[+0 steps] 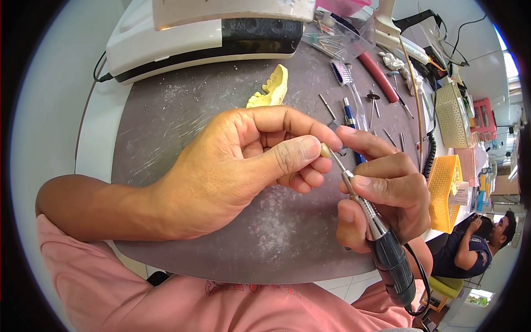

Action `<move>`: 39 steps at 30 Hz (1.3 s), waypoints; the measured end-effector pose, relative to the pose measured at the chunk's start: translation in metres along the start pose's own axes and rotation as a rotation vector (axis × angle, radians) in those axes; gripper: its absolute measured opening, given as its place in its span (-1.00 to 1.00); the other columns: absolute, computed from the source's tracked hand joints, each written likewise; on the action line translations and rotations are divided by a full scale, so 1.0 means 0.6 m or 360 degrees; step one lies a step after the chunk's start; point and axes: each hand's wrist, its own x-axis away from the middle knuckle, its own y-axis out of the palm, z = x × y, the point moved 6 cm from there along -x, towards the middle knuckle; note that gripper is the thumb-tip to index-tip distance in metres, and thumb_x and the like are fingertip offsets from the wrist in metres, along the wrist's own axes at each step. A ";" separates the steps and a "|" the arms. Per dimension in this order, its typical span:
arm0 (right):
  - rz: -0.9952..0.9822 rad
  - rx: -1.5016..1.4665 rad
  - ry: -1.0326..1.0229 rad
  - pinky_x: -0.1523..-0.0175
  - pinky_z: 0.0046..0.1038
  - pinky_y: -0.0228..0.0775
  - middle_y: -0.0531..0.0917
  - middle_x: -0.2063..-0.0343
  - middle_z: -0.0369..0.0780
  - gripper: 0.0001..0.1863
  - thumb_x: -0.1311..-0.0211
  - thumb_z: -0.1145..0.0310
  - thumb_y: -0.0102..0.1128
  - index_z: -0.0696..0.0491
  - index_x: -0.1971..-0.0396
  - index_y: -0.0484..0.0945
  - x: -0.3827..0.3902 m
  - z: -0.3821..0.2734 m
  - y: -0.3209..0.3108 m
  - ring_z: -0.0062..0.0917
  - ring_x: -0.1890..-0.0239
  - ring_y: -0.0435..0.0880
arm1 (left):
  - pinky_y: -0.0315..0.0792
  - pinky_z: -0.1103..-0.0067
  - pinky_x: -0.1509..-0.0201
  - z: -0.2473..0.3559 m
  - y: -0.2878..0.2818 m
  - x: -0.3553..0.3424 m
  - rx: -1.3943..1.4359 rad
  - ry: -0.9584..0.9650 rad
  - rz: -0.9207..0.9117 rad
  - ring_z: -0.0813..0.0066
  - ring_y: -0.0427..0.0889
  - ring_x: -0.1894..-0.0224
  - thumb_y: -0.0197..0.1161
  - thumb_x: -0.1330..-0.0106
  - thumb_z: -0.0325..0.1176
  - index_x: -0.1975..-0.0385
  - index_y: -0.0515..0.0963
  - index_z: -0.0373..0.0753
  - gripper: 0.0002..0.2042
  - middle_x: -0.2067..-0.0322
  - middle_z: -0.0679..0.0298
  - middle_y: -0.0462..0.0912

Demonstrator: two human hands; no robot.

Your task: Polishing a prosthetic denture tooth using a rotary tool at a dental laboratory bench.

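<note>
My left hand pinches a small yellowish-tan tooth-shaped piece between thumb and forefinger, its other fingers curled behind. My right hand grips a rotary handpiece with a steel nose, black body and cable. The thin bit in its tip points up-left at the small piece, touching or very close to it; I cannot tell which. Beyond my left hand a pale yellow dental model lies on the grey-brown, dust-marked work mat.
A white-and-black machine stands at the back. Rightward lie loose bits, a brush, a red cylinder, a clear tray of bits and cables. Baskets line the right edge. A person in dark clothing sits beyond at the right.
</note>
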 end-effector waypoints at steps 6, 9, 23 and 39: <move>0.0071 -0.0035 -0.0056 -0.01 -0.20 0.37 0.47 0.48 -0.18 -0.72 -0.06 0.45 0.15 0.10 0.21 0.35 0.003 0.005 0.001 -0.18 0.16 0.56 | 0.49 0.65 0.19 -0.002 -0.002 0.000 0.0022 -0.0005 0.0039 0.58 0.57 0.30 0.03 -0.30 -0.45 0.16 0.42 -0.35 -0.82 0.33 0.21 0.57; 0.0149 -0.0019 -0.0122 0.03 -0.22 0.40 0.47 0.49 -0.17 -0.73 -0.05 0.46 0.15 0.13 0.23 0.36 0.003 0.006 0.001 -0.20 0.22 0.58 | 0.50 0.65 0.19 -0.001 0.000 0.000 0.0049 -0.0017 0.0027 0.56 0.58 0.29 0.03 -0.30 -0.47 0.15 0.40 -0.36 -0.82 0.32 0.19 0.58; 0.0122 -0.0012 -0.0064 0.11 -0.29 0.44 0.45 0.52 -0.18 -0.73 -0.04 0.45 0.17 0.14 0.25 0.35 0.001 0.003 0.001 -0.29 0.30 0.58 | 0.51 0.64 0.17 0.002 0.001 -0.002 0.0024 0.0008 0.0029 0.56 0.58 0.28 0.02 -0.31 -0.47 0.11 0.37 -0.37 -0.80 0.32 0.19 0.56; 0.0186 -0.0068 -0.0133 0.10 -0.30 0.45 0.48 0.49 -0.17 -0.73 -0.05 0.46 0.18 0.17 0.23 0.37 0.003 0.008 0.004 -0.31 0.28 0.58 | 0.52 0.65 0.19 0.003 0.002 -0.002 0.0037 0.0026 0.0020 0.56 0.59 0.30 0.03 -0.30 -0.49 0.14 0.38 -0.37 -0.82 0.33 0.18 0.57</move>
